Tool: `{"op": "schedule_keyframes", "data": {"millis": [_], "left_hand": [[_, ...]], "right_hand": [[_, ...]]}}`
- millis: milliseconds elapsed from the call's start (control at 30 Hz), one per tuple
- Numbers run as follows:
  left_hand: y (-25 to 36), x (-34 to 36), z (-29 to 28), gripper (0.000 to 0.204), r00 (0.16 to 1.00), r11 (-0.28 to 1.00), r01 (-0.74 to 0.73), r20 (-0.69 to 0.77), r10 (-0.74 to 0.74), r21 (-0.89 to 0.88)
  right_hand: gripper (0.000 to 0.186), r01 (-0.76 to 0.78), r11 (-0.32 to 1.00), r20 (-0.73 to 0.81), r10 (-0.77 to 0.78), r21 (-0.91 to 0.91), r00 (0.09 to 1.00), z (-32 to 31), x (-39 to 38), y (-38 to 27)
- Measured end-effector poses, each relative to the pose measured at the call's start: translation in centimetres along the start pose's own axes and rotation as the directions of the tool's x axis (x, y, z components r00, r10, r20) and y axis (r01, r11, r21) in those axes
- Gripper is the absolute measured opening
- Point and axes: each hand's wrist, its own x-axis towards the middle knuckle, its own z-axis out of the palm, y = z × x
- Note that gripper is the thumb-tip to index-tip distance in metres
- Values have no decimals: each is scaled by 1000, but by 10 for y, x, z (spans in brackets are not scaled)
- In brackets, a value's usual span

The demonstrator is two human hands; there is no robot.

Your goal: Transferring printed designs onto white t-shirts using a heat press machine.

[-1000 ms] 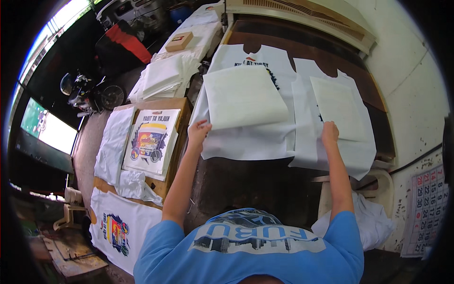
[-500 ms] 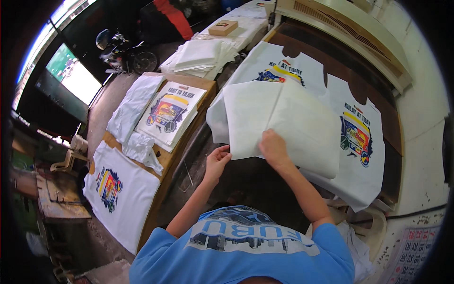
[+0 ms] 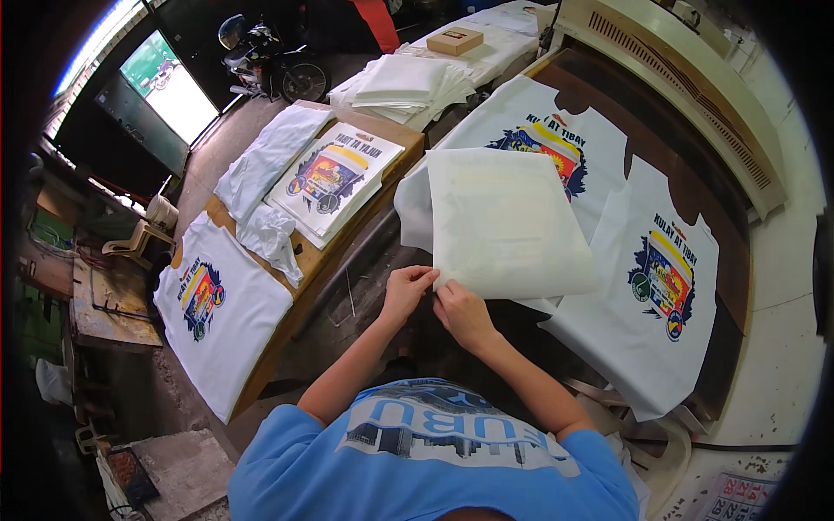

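A translucent white paper sheet (image 3: pixel 512 230) lies partly over a printed white T-shirt (image 3: pixel 599 139) on the dark brown press bed. At the sheet's near left corner, my left hand (image 3: pixel 408 291) pinches the edge between thumb and fingers. Close beside it, my right hand (image 3: pixel 463 314) grips the near edge with bent fingers. The sheet covers the lower part of that shirt's colourful print. A second printed white T-shirt (image 3: pixel 647 286) lies to the right, its hem hanging over the bed's near edge.
On the left, a wooden table (image 3: pixel 323 265) bears a stack of printed sheets (image 3: pixel 334 178), bunched white cloth (image 3: pixel 274 165) and a printed shirt (image 3: pixel 221 304). The cream heat press (image 3: pixel 678 95) stands beyond the bed. Farther back are a cardboard box (image 3: pixel 454 41) and a motorcycle (image 3: pixel 274 65).
My right hand has moved left along the sheet's near edge, up beside my left hand. The sheet's fold has flattened, and more of the right shirt shows. The view has shifted.
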Motion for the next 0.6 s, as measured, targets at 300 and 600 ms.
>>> {"op": "schedule_keyframes", "data": {"millis": [300, 600], "left_hand": [[10, 12, 0, 31, 997, 982, -38, 70, 26, 185], [18, 59, -47, 26, 962, 994, -23, 274, -6, 103]], "right_hand": [[61, -471, -327, 570, 548, 819, 612, 17, -48, 37], [36, 100, -292, 224, 876, 951, 428, 25, 13, 6]]}}
